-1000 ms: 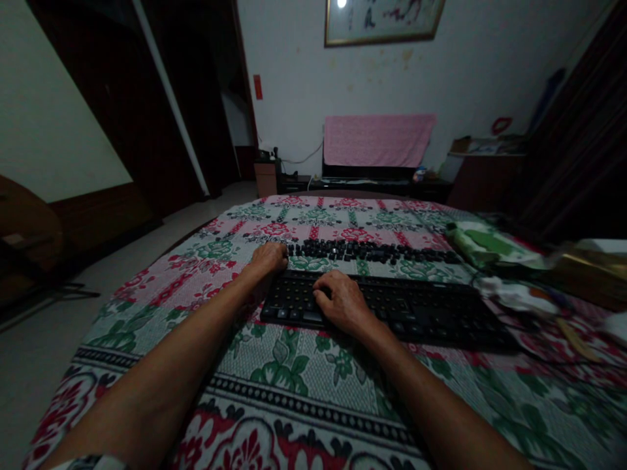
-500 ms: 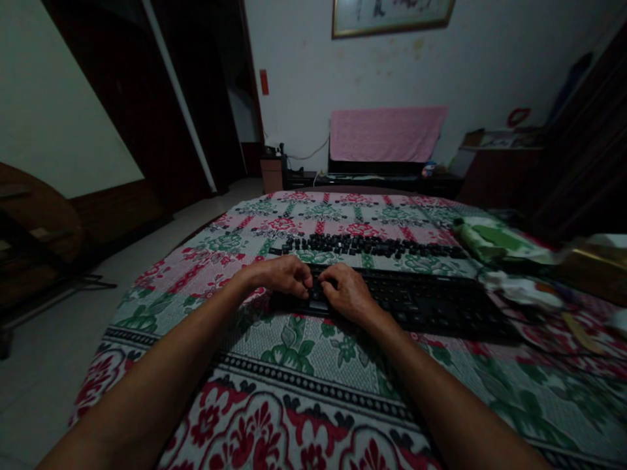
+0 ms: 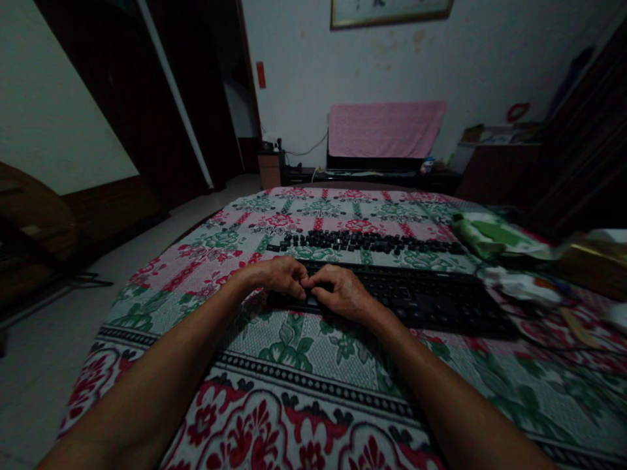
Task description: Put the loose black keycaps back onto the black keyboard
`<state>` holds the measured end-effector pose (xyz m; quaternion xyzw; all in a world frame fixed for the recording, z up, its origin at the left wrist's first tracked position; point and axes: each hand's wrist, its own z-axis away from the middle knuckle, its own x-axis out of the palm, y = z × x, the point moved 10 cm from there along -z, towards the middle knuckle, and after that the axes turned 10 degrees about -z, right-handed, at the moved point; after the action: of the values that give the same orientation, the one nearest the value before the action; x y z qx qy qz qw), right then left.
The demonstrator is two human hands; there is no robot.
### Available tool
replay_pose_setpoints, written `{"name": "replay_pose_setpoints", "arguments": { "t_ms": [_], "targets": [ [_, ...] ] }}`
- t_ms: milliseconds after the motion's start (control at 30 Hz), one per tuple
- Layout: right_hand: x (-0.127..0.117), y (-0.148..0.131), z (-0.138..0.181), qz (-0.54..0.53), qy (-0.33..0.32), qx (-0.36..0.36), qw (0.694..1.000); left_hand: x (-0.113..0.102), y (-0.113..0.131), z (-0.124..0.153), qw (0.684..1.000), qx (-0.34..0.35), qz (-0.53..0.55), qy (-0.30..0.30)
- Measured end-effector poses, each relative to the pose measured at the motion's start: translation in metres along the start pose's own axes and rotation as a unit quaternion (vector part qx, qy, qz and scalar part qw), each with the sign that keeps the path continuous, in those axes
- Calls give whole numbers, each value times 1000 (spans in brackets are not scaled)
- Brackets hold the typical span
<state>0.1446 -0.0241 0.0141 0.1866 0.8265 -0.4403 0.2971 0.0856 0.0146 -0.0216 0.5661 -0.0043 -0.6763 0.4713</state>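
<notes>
A black keyboard [image 3: 441, 300] lies on the flowered tablecloth, with many of its key places looking bare of caps. Over its left end, my left hand [image 3: 284, 275] is closed, thumb and fingers bent together. My right hand [image 3: 343, 290] meets it from the right, thumb and index finger pinched close to the left fingertips. Whatever is between the fingers is too small and dark to make out. Behind the keyboard runs a long row of loose black keycaps [image 3: 353, 241].
To the right are a green and white packet [image 3: 494, 235], crumpled white tissue [image 3: 519, 287], a flat wooden-looking stick [image 3: 578, 326], dark cables and a brownish box [image 3: 595, 264]. The patterned tablecloth [image 3: 294, 352] covers the table. A pink cloth [image 3: 386, 130] hangs beyond it.
My right hand's fingers have drawn left and closer together, so they now meet my left fingertips. My left hand stays over the keyboard's left end. The view has tilted down slightly.
</notes>
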Motion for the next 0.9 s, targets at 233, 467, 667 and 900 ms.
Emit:
{"name": "replay_pose_setpoints", "arguments": {
  "t_ms": [233,467,667,900],
  "targets": [
    [7,1,-1,13,-29,16,999,3,-5,-3,1000,-17,12,-15],
    [6,4,-2,33,-12,25,999,5,-12,0,998,-28,43,-31],
    [6,5,-2,37,-18,28,999,3,-21,1,996,-58,55,-29],
    [6,4,-2,37,-15,31,999,4,-17,0,997,-47,56,-18]
  ]
}}
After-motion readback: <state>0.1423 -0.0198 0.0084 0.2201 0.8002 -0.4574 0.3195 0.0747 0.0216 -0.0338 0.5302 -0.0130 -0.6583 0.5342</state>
